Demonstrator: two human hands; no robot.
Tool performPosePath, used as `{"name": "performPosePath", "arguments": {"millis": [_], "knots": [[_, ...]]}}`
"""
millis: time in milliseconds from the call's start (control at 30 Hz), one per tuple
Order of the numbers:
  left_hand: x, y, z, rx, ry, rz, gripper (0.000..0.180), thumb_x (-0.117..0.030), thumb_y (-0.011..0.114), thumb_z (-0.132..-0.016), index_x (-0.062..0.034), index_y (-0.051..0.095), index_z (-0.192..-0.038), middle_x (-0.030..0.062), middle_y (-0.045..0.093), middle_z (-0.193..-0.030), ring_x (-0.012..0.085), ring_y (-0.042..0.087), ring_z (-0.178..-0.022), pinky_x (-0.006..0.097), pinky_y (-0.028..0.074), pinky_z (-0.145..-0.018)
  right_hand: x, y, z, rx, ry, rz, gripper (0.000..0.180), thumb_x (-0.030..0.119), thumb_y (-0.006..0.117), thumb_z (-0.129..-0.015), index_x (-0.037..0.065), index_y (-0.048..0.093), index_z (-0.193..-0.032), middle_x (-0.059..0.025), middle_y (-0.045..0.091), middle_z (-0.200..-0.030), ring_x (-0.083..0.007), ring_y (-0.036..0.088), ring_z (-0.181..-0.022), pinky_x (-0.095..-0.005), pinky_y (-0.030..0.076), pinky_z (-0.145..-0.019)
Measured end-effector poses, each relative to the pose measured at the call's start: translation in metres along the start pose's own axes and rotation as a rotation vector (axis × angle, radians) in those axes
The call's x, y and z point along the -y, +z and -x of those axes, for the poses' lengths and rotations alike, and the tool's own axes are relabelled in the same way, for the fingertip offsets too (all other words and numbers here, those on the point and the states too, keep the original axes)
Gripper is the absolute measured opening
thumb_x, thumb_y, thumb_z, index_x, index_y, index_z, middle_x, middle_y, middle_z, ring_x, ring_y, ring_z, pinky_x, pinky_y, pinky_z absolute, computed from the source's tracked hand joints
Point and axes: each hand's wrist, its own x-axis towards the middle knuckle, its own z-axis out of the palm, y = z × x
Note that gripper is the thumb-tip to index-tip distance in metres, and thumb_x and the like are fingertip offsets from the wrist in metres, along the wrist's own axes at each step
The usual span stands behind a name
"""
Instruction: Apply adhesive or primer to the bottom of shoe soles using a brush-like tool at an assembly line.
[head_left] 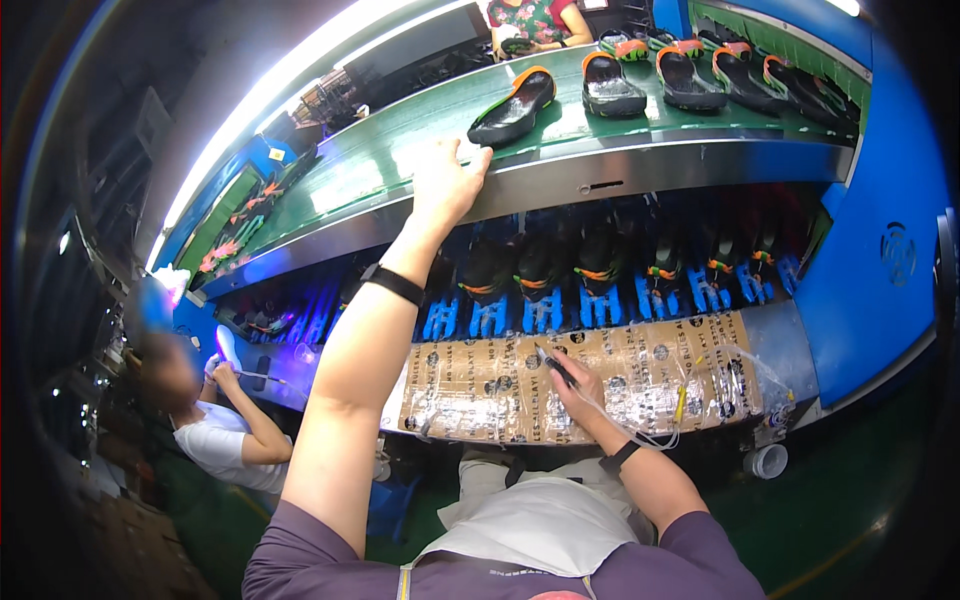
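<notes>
My left hand (446, 185) reaches up to the edge of a green conveyor belt. Its fingers are apart beside the near end of a black shoe sole (508, 112) with an orange rim; whether they touch it I cannot tell. My right hand (580, 395) is closed around a slim, dark pen-shaped tool (556, 366) with a pale metal tip. A thin pale tube or cord runs from that hand past the wrist. Under the tool lies a brown, printed work surface (490, 395) covered in shiny film.
More black soles (690, 82) with orange and green trim stand on the belt (400, 165). Below, blue clamps (542, 312) carry black shoe parts. A yellow tool (680, 404) hangs at right, above a white cup (766, 461). Co-workers are at left (230, 440) and beyond the belt.
</notes>
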Motion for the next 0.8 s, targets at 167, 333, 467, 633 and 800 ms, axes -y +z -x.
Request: {"name": "performPosePath", "arguments": {"millis": [167,333,467,633,800], "knots": [[-0.003,0.013,-0.024,0.288,-0.048,0.13,0.048,-0.044,0.07,-0.092,0.0019,0.08,-0.085,0.019,0.07,-0.065,0.0344,0.072,-0.064,0.048,0.056,-0.071,0.0,-0.002,0.001,0.035,0.045,-0.041,0.038,0.021,0.072,-0.095,0.008,0.071,-0.131,-0.0182,0.075,-0.116,-0.0372,0.073,-0.103,-0.0424,0.058,-0.088],[0.001,0.009,-0.025,0.453,0.118,0.191,0.039,-0.036,0.06,-0.098,-0.0001,0.076,-0.103,0.0248,0.071,-0.108,0.0412,0.066,-0.111,0.049,0.052,-0.1,0.007,-0.006,0.0,0.079,0.119,-0.128,0.04,0.017,0.071,-0.095,0.005,0.07,-0.133,-0.0201,0.075,-0.118,-0.0356,0.075,-0.105,-0.0401,0.058,-0.092],[0.0,0.006,-0.012,0.37,0.166,0.027,0.035,-0.027,0.051,-0.103,-0.0005,0.069,-0.118,0.0234,0.067,-0.114,0.0437,0.065,-0.109,0.052,0.051,-0.099,0.015,-0.005,-0.006,0.094,0.055,-0.094,0.04,0.012,0.07,-0.095,-0.001,0.068,-0.133,-0.0239,0.075,-0.116,-0.0359,0.075,-0.103,-0.0398,0.057,-0.091],[0.005,-0.004,-0.009,0.501,0.074,0.011,0.043,-0.034,0.049,-0.106,0.0002,0.066,-0.125,0.0223,0.064,-0.124,0.0406,0.061,-0.12,0.053,0.048,-0.102,0.017,0.0,-0.007,0.113,0.044,-0.078,0.041,0.009,0.068,-0.094,-0.003,0.067,-0.133,-0.0242,0.075,-0.114,-0.0333,0.075,-0.098,-0.0389,0.057,-0.087],[0.026,-0.011,-0.005,0.533,0.088,0.01,0.051,-0.044,0.049,-0.106,-0.0007,0.067,-0.126,0.0242,0.064,-0.126,0.042,0.06,-0.124,0.054,0.047,-0.105,0.008,0.008,0.0,0.102,0.066,-0.092,0.04,0.011,0.067,-0.095,-0.003,0.068,-0.132,-0.0238,0.075,-0.111,-0.0336,0.075,-0.097,-0.04,0.057,-0.088]]}}
